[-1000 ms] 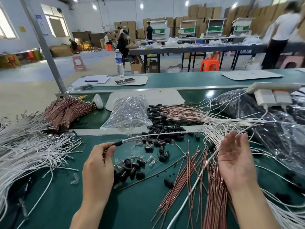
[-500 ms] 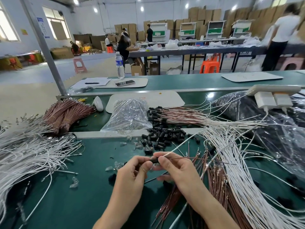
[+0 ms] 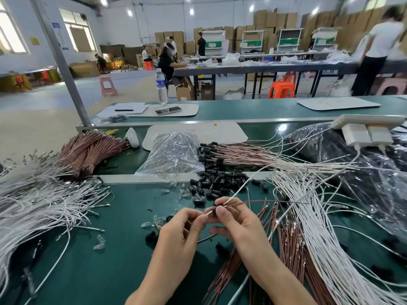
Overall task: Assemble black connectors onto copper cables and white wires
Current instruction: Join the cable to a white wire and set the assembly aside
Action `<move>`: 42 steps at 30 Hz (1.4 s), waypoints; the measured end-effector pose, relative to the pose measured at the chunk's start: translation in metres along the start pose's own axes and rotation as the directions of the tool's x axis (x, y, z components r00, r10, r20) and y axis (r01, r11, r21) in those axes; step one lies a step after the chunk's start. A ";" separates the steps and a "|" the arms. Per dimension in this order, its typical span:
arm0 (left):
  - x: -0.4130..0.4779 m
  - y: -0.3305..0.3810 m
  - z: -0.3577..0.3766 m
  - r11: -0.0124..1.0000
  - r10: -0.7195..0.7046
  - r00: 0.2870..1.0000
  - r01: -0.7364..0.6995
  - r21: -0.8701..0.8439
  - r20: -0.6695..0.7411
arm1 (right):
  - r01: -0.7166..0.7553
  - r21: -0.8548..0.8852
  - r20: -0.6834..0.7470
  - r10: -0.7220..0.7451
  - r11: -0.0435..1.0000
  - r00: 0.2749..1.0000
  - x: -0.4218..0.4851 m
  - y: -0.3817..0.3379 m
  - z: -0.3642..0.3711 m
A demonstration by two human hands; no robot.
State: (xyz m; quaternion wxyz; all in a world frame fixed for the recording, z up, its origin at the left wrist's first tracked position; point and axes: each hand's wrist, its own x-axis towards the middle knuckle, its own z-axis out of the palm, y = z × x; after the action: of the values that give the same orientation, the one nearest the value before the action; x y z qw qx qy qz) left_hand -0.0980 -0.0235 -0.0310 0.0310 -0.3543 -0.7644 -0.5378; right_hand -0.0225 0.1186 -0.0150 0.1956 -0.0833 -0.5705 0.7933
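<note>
green bench [image 3: 110,249] holds few finished cables [image 3: 242,154] at one o'clock, heaps undone; my left hand [image 3: 178,234], right hand [image 3: 237,225] pinch a connector [image 3: 213,213].

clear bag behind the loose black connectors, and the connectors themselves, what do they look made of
The clear bag looks like thin transparent plastic film: it is crinkled and glossy with sharp highlights, and its contents show through. The loose black connectors are probably moulded plastic with a matte to semi-gloss black finish: uniform small barrel shapes with dull reflections, though too small to be sure.

Bright overhead ceiling lamps, daylit windows left, wide-angle edge bending, blurred background figure
</note>
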 end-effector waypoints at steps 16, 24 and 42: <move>-0.002 0.000 -0.008 0.998 -0.047 0.996 0.049 -0.024 0.077 | 0.027 -0.017 -0.071 -0.028 0.999 0.997 0.000 -0.006 -0.009; -0.001 0.003 -0.007 0.996 -0.069 0.996 0.072 -0.048 0.059 | 0.038 -0.135 -0.080 -0.049 0.990 0.996 0.001 -0.004 -0.011; 0.000 0.001 -0.004 0.975 -0.144 0.979 0.166 -0.147 0.147 | 0.080 -0.288 -0.046 -0.098 0.954 0.994 -0.002 -0.002 -0.005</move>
State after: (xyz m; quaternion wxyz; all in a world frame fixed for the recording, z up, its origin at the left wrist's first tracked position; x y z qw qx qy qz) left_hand -0.0992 -0.0264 -0.0289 -0.0912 -0.3303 -0.7448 -0.5725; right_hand -0.0186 0.1232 -0.0153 0.2341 -0.1085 -0.6761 0.6902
